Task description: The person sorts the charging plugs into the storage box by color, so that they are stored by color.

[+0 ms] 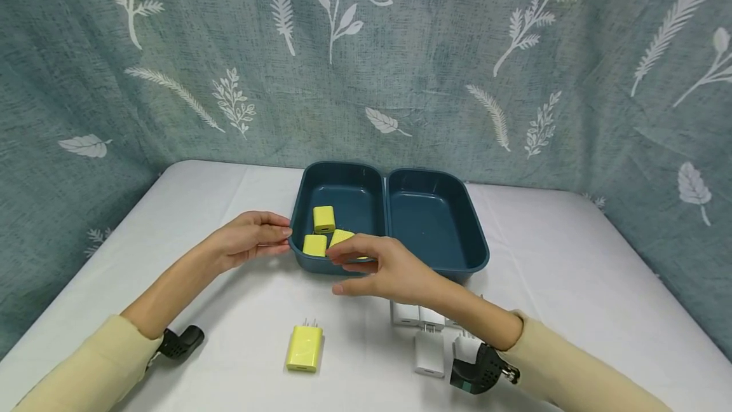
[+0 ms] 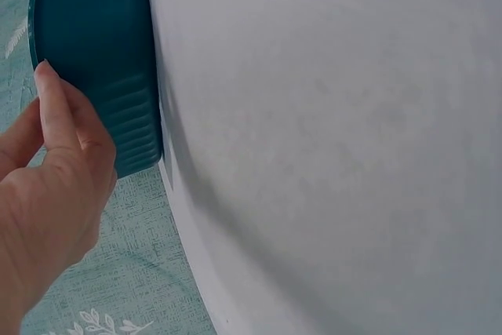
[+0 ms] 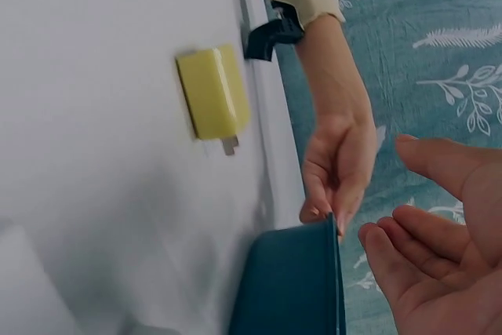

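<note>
My left hand [image 1: 254,240] holds the left rim of a dark teal two-compartment box [image 1: 437,259]; its fingertips meet at the edge in the left wrist view. Several yellow charger plugs [image 1: 323,219] lie at the near end of the left compartment, partly hidden by my right hand [image 1: 386,269]. That hand hovers over the near rim, thumb apart from the fingers, with nothing between them. One yellow charger plug [image 1: 305,348] lies on the table before the box, prongs pointing away from me. It also shows in the right wrist view [image 3: 213,93].
Several white charger plugs [image 1: 429,353] lie on the white tablecloth [image 1: 229,342] below my right forearm, which partly covers them. The box's right compartment [image 1: 434,224] has no plugs in it. A teal patterned curtain [image 1: 366,94] hangs behind the table.
</note>
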Demonstrator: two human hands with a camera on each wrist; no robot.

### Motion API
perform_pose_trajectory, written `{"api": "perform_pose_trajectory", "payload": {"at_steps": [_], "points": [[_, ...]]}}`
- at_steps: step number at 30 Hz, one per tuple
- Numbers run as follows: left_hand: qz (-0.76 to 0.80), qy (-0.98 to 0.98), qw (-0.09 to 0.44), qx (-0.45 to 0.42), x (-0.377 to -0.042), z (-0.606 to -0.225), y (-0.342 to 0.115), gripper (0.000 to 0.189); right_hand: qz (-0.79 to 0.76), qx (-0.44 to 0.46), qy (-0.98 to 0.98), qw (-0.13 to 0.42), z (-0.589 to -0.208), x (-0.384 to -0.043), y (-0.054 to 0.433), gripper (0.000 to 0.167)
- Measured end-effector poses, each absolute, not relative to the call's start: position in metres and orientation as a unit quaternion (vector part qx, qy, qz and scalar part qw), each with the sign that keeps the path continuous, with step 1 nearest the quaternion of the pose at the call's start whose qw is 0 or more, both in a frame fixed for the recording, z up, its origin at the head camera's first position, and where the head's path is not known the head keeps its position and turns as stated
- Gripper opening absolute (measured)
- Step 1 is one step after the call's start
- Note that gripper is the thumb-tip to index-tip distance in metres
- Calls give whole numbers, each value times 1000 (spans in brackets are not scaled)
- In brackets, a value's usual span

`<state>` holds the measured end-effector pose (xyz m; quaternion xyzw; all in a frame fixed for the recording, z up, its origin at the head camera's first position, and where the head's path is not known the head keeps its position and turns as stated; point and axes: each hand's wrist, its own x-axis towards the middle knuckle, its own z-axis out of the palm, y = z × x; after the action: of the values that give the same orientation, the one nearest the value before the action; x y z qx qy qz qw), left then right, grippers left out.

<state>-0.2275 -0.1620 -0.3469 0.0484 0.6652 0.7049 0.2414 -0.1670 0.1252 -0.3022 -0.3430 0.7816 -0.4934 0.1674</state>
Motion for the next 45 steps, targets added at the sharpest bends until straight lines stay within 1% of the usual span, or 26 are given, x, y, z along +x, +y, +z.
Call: {"api": "perform_pose_trajectory", "payload": {"at_steps": [8, 14, 20, 27, 33, 45], "points": [[703, 667, 241, 46, -227, -346, -162, 35, -490, -328, 784, 192, -316, -151, 125, 47], [706, 665, 240, 41, -228, -346, -161, 34, -463, -342, 796, 189, -333, -143, 121, 47], [706, 665, 241, 40, -229, -347, -161, 34, -423, -380, 805, 168, -345, -135, 118, 44], [706, 665, 241, 40, -228, -346, -161, 34, -343, -420, 833, 113, -353, -124, 113, 45], [705, 666, 241, 43, -227, -347, -161, 34, -322, -443, 832, 84, -362, -117, 109, 44], [703, 668, 240, 43, -227, -346, -161, 33, -343, -438, 829, 62, -370, -113, 106, 42]]}}
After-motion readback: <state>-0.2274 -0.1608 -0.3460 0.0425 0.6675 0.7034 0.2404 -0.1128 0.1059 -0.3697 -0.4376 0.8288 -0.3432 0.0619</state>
